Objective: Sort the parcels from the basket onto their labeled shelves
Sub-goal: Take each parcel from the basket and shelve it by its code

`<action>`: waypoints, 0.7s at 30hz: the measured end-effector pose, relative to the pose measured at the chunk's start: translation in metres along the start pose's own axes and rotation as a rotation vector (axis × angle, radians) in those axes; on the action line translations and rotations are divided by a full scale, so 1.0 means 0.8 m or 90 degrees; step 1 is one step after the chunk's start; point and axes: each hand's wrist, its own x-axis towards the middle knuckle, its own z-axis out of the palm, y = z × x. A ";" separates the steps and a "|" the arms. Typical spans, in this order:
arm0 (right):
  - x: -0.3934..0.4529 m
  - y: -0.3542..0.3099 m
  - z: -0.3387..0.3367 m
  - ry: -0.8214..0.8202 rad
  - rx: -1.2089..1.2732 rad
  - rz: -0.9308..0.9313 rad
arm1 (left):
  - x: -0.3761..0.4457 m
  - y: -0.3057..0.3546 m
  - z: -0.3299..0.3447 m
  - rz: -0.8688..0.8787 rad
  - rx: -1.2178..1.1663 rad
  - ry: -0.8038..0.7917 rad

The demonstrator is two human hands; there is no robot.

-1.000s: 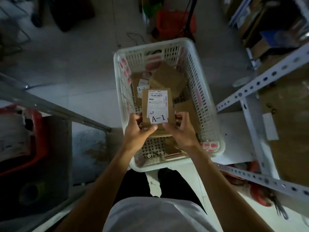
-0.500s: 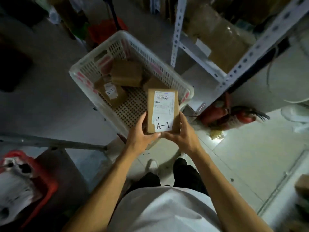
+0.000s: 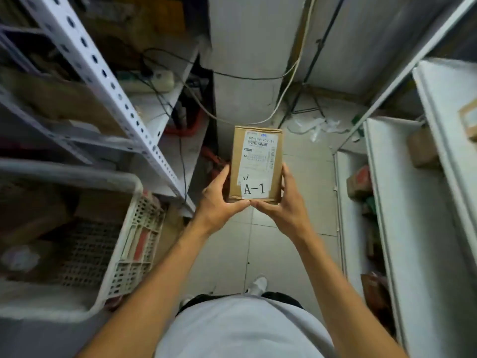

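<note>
Since the earlier frame you have swung away from the white basket (image 3: 134, 228), which now sits well to the left of your grip rather than beneath it, and the parcel (image 3: 255, 164) has come with you. You hold this brown cardboard parcel upright over the tiled floor (image 3: 296, 228), clasped at its lower end: your left hand (image 3: 219, 202) wraps its left edge, your right hand (image 3: 284, 210) its right edge, and the two thumbs meet under the bottom edge. Just above your thumbs the white label (image 3: 254, 189) reads "A-1", with a barcode slip higher up the face. Left of the grip stands a perforated metal rack (image 3: 108, 81), cables trailing behind it; right of the grip, white shelves (image 3: 402, 215) carry small boxes. More brown parcels lie in the basket, blurred. Below the grip, your white shoe (image 3: 256, 285) shows on the tiles
</note>
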 end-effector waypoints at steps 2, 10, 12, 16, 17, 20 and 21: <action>0.012 -0.001 -0.062 0.067 -0.012 -0.023 | 0.039 0.045 0.042 0.077 0.018 -0.042; 0.050 -0.028 -0.296 0.320 -0.130 -0.071 | 0.177 0.230 0.193 0.340 -0.026 -0.231; 0.059 -0.043 -0.346 0.382 -0.158 -0.087 | 0.205 0.281 0.225 0.394 -0.050 -0.266; 0.077 -0.074 -0.433 0.497 -0.192 -0.103 | 0.272 0.364 0.287 0.471 -0.069 -0.332; 0.082 -0.081 -0.452 0.521 -0.205 -0.108 | 0.287 0.384 0.300 0.486 -0.069 -0.352; 0.096 -0.098 -0.504 0.585 -0.235 -0.113 | 0.327 0.435 0.339 0.545 -0.077 -0.391; 0.101 -0.102 -0.518 0.603 -0.241 -0.108 | 0.338 0.451 0.351 0.566 -0.078 -0.401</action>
